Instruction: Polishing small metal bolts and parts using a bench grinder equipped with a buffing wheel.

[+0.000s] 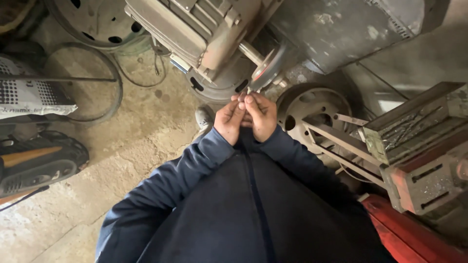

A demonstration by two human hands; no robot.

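Centrally, left hand (229, 121) and right hand (262, 117), pinched together on a small workpiece (249, 91), grind it against the grinding wheel (266, 68); steady, light pressure seems needed.

The person wears a dark navy jacket (234, 209) with long sleeves (204, 156) ending at the wrists and a darker seam down the front; both hands (246, 117) are bare.

A worn metal grinding wheel (265, 70) on a dull, grimy motor (195, 29); rusted steel rim (312, 104) at three o'clock; rough, dusty concrete floor (122, 141); matt navy cloth sleeves (195, 165)
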